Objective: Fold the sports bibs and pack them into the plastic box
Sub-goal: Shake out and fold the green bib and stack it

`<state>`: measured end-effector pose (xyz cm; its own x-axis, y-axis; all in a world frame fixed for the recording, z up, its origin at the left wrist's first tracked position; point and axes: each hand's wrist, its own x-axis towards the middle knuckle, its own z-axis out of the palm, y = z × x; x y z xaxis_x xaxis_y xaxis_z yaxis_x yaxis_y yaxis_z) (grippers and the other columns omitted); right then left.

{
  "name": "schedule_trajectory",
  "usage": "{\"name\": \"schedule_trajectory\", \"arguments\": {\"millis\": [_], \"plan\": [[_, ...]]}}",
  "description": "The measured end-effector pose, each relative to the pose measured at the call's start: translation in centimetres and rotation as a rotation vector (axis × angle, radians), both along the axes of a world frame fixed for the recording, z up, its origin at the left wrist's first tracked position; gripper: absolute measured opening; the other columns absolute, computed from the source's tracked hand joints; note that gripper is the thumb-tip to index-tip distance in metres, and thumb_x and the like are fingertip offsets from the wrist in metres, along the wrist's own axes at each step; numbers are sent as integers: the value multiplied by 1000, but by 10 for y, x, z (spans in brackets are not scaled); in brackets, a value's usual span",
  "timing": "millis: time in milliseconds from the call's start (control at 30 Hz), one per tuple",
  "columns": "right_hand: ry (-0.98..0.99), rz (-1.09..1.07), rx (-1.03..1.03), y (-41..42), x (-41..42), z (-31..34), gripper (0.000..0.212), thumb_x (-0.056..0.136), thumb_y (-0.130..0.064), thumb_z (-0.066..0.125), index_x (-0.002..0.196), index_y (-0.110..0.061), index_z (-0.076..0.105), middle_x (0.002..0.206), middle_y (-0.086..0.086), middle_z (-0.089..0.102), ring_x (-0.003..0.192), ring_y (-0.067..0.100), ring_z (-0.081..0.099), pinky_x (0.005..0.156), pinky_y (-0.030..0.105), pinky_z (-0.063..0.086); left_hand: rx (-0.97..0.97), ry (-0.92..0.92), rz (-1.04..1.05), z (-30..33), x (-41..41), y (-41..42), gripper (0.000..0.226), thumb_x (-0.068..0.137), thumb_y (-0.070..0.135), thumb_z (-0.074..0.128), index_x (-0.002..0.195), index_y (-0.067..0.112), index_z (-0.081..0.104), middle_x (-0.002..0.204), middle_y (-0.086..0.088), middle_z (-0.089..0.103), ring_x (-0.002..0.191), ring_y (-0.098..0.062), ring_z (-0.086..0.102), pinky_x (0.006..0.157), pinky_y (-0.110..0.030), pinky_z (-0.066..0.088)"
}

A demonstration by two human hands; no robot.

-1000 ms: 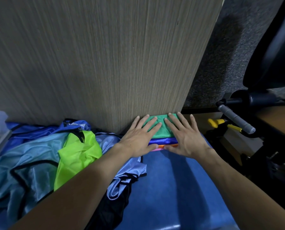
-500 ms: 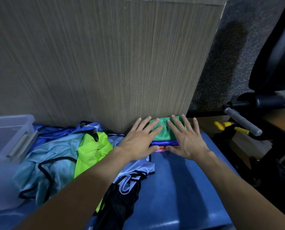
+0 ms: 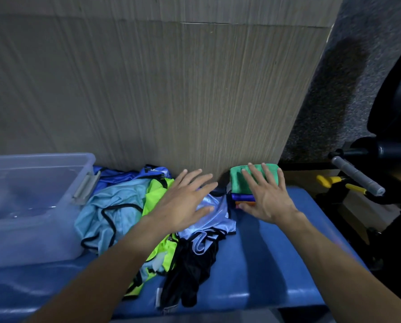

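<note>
**Folded stack under the right hand, loose bibs under the left**

The right hand [image 3: 268, 198] lies flat on a small stack of folded bibs [image 3: 241, 195] at the back of the blue padded bench [image 3: 264, 264], hard against the wood-grain panel [image 3: 171, 89]. Its fingers are straight and spread apart; the fingertips rest on the green bib [image 3: 238, 180] that tops the stack, and the thumb sits at the stack's near edge, where purple, orange and pink layers show beneath the green.

The left hand [image 3: 185, 203] is also flat, fingers straight and fanned apart, gripping nothing. It sits over the pale blue shiny bib [image 3: 212, 216] just left of the stack — whether the palm presses the cloth or only hovers above it cannot be told from this view.

The unfolded bibs lie in a loose heap between the stack and the clear plastic box [image 3: 31, 206]: a light blue bib with black trim [image 3: 110, 206], a neon yellow-green bib [image 3: 156, 199], a darker blue one [image 3: 115, 177] against the panel, and a black bib [image 3: 192, 271] trailing toward the bench's front edge. The box stands at the bench's left end, its latch handle [image 3: 86, 187] facing the heap; no bib can be seen inside it.

To the right, off the bench, stand dark equipment with a grey grip bar [image 3: 355, 178] and yellow-handled parts [image 3: 327, 181].
</note>
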<state>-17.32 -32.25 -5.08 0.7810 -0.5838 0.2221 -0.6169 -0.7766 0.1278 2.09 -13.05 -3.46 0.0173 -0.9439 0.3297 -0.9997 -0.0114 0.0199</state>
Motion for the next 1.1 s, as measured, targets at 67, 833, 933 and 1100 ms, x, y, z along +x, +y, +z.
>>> {"name": "schedule_trajectory", "arguments": {"millis": [67, 833, 933, 1100], "plan": [[5, 20, 14, 12, 6, 1, 100, 89, -70, 53, 163, -26, 3, 171, -3, -4, 157, 31, -7, 122, 61, -5, -55, 48, 55, 7, 11, 16, 60, 98, 54, 49, 149, 23, 49, 157, 3, 42, 149, -24, 30, 125, -42, 14], [-35, -128, 180, -6, -37, -16, 88, 97, -63, 46, 163, -24, 4, 171, -2, -1, 157, 24, -4, 124, 54, -1, 27, 95, -34, -18, -41, -48, 60, 99, 47, 54, 153, 26, 40, 159, 4, 35, 147, -21, 24, 121, -36, 17], [-87, -126, 164, -24, -34, -13, 81, 100, -59, 45, 163, -24, 9, 171, -1, 2, 158, 23, -3, 125, 52, 0, 111, 54, -25, -27, -59, -92, 68, 99, 50, 52, 159, 32, 25, 169, 2, 13, 154, -27, 6, 126, -45, 4], [-119, -124, 212, -51, -9, -10, 69, 104, -50, 36, 163, -21, 13, 171, -3, 4, 157, 18, -2, 126, 47, 1, 198, 51, 64, -35, -64, -148, 71, 102, 58, 39, 162, 34, 9, 171, 1, -2, 156, -28, -10, 124, -53, -7]]}}
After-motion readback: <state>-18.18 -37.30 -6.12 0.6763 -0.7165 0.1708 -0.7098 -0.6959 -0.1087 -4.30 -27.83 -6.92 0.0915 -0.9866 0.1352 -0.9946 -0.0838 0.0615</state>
